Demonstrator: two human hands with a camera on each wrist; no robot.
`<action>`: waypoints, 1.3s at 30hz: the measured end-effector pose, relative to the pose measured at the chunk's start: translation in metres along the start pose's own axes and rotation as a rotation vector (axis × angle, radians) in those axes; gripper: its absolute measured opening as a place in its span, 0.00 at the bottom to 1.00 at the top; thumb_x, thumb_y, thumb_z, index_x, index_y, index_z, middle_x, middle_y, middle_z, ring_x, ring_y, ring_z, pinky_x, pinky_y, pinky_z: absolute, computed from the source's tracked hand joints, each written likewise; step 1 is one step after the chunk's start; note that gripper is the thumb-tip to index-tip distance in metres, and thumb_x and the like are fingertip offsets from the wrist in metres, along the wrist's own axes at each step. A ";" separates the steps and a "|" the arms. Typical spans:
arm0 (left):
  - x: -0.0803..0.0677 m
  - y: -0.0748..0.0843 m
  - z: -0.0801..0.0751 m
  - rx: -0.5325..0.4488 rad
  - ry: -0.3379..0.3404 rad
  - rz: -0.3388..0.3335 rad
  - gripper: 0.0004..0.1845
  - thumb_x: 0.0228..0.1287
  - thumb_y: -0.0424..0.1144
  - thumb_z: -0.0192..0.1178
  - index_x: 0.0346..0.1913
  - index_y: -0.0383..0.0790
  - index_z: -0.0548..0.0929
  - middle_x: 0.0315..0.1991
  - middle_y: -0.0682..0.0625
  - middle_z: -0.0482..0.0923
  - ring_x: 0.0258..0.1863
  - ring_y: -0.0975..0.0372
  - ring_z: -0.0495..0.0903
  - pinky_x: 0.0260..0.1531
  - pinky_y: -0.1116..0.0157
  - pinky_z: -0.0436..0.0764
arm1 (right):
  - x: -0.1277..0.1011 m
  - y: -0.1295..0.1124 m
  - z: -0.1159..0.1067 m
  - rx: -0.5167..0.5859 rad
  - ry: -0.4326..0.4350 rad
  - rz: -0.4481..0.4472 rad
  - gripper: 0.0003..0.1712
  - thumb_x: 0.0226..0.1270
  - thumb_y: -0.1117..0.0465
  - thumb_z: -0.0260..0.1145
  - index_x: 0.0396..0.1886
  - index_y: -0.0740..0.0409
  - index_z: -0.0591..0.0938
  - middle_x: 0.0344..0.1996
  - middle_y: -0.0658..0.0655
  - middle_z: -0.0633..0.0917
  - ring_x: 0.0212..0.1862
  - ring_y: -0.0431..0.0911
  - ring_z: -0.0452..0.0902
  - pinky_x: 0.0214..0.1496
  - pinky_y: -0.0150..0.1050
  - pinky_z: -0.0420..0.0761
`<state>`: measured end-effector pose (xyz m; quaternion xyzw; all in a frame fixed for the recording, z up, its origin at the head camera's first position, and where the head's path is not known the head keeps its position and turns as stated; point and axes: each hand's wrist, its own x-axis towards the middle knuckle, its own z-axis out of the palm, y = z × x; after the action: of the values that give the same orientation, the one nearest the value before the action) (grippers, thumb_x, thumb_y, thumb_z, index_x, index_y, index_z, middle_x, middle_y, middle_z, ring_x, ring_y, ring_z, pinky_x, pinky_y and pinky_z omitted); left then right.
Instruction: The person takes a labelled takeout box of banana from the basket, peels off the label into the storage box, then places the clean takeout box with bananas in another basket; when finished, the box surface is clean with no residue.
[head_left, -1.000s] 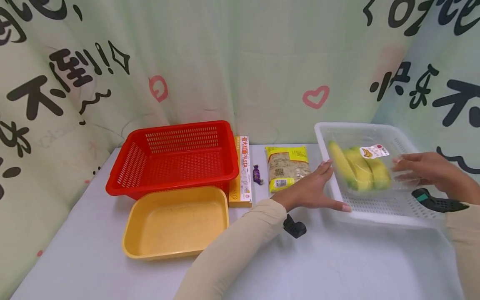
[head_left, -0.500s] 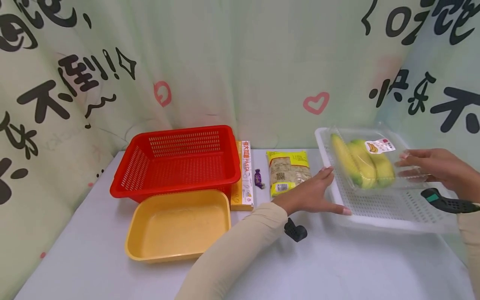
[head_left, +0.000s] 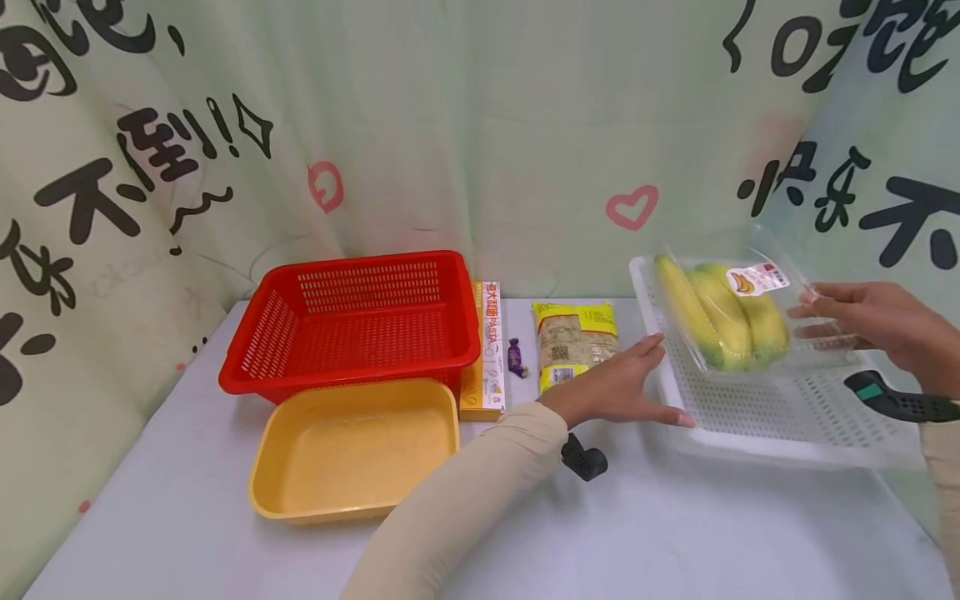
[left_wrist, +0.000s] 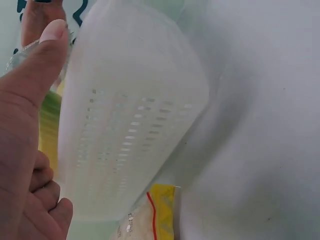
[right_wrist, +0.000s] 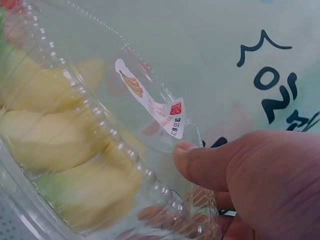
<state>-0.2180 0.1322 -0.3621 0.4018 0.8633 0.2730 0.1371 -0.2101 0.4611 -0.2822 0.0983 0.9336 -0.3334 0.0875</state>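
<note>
At the right in the head view, my right hand (head_left: 877,321) pinches the edge of a clear plastic box of bananas (head_left: 731,321). In the right wrist view the thumb lies on the box's rim, near a banana label (right_wrist: 150,105); the other fingers show partly through the plastic. The box is tilted above a white perforated basket (head_left: 795,417). My left hand (head_left: 618,387) holds that basket's left rim, its thumb spread toward the front. In the left wrist view the thumb reaches along the basket's edge, with the other fingers bent below.
A red basket (head_left: 360,333) stands at the left, behind a yellow tray (head_left: 352,450). Right of them lie a pasta box (head_left: 491,350), a purple-wrapped candy (head_left: 516,357) and a yellow bag of grain-like food (head_left: 576,337). A lettered curtain (head_left: 525,125) hangs behind the table.
The box of bananas has risen a little and tilted more, its far side higher, with my right hand on its edge. My left hand has stayed at the basket's rim. The view shifted slightly.
</note>
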 end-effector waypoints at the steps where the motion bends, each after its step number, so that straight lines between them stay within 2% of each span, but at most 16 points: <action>1: 0.000 -0.001 -0.001 -0.027 0.014 0.000 0.56 0.54 0.68 0.64 0.78 0.48 0.47 0.77 0.65 0.35 0.72 0.76 0.40 0.66 0.75 0.54 | 0.000 -0.002 0.001 0.000 0.005 -0.006 0.55 0.70 0.31 0.46 0.73 0.74 0.46 0.65 0.79 0.63 0.48 0.64 0.80 0.44 0.51 0.83; 7: -0.004 -0.010 -0.013 -0.192 0.124 0.019 0.53 0.55 0.63 0.66 0.78 0.53 0.50 0.77 0.62 0.44 0.72 0.72 0.46 0.66 0.69 0.60 | -0.003 -0.016 0.005 -0.003 0.012 -0.030 0.51 0.72 0.34 0.47 0.75 0.70 0.46 0.64 0.82 0.61 0.49 0.66 0.78 0.44 0.51 0.84; 12: -0.009 -0.019 -0.025 -0.249 0.273 0.024 0.52 0.53 0.62 0.68 0.77 0.59 0.52 0.75 0.61 0.52 0.70 0.70 0.54 0.63 0.63 0.68 | -0.010 -0.030 0.009 -0.038 0.006 -0.073 0.49 0.74 0.36 0.45 0.75 0.70 0.44 0.64 0.81 0.63 0.53 0.72 0.74 0.44 0.53 0.83; 15: -0.014 -0.024 -0.033 -0.273 0.356 -0.006 0.53 0.53 0.63 0.69 0.77 0.55 0.52 0.75 0.60 0.51 0.71 0.68 0.53 0.64 0.62 0.67 | -0.013 -0.038 0.012 -0.041 -0.010 -0.084 0.50 0.73 0.34 0.45 0.76 0.67 0.44 0.65 0.79 0.64 0.57 0.73 0.70 0.46 0.55 0.82; 18: -0.019 -0.029 -0.041 -0.325 0.407 -0.033 0.55 0.52 0.63 0.69 0.78 0.53 0.50 0.76 0.61 0.48 0.73 0.68 0.49 0.65 0.61 0.65 | -0.015 -0.044 0.015 -0.031 -0.022 -0.077 0.52 0.71 0.32 0.45 0.77 0.64 0.44 0.66 0.77 0.64 0.59 0.73 0.68 0.44 0.57 0.82; 21: -0.021 -0.035 -0.049 -0.352 0.441 -0.036 0.57 0.52 0.63 0.69 0.78 0.52 0.48 0.76 0.62 0.46 0.73 0.70 0.47 0.66 0.61 0.64 | -0.016 -0.048 0.018 -0.025 -0.035 -0.082 0.52 0.70 0.31 0.46 0.77 0.62 0.44 0.66 0.76 0.64 0.59 0.73 0.68 0.43 0.59 0.82; 26: -0.027 -0.040 -0.060 -0.355 0.485 -0.021 0.57 0.53 0.61 0.69 0.78 0.50 0.46 0.77 0.62 0.43 0.73 0.70 0.45 0.65 0.60 0.64 | -0.016 -0.055 0.022 -0.045 -0.038 -0.144 0.49 0.72 0.34 0.48 0.77 0.62 0.48 0.66 0.76 0.65 0.58 0.72 0.70 0.45 0.58 0.82; 31: -0.030 -0.042 -0.072 -0.362 0.523 -0.027 0.61 0.51 0.62 0.70 0.78 0.55 0.40 0.77 0.63 0.41 0.74 0.67 0.46 0.66 0.56 0.64 | -0.018 -0.064 0.024 -0.049 -0.039 -0.177 0.47 0.73 0.35 0.49 0.77 0.62 0.49 0.65 0.76 0.66 0.57 0.70 0.71 0.44 0.56 0.83; 35: -0.034 -0.042 -0.084 -0.341 0.535 -0.042 0.62 0.49 0.63 0.70 0.78 0.60 0.38 0.77 0.64 0.41 0.74 0.64 0.49 0.63 0.52 0.67 | -0.020 -0.074 0.026 -0.033 -0.068 -0.191 0.47 0.72 0.36 0.50 0.77 0.62 0.51 0.65 0.74 0.68 0.58 0.69 0.71 0.44 0.55 0.83; 39: -0.041 -0.043 -0.098 -0.329 0.523 -0.030 0.62 0.48 0.64 0.71 0.78 0.62 0.38 0.76 0.66 0.40 0.73 0.62 0.51 0.63 0.52 0.67 | -0.024 -0.082 0.029 -0.034 -0.081 -0.217 0.45 0.73 0.38 0.51 0.77 0.61 0.52 0.65 0.72 0.69 0.57 0.66 0.73 0.45 0.54 0.82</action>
<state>-0.2629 0.0428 -0.3064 0.2775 0.8193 0.5012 -0.0223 -0.2042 0.3771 -0.2492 -0.0185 0.9400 -0.3285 0.0903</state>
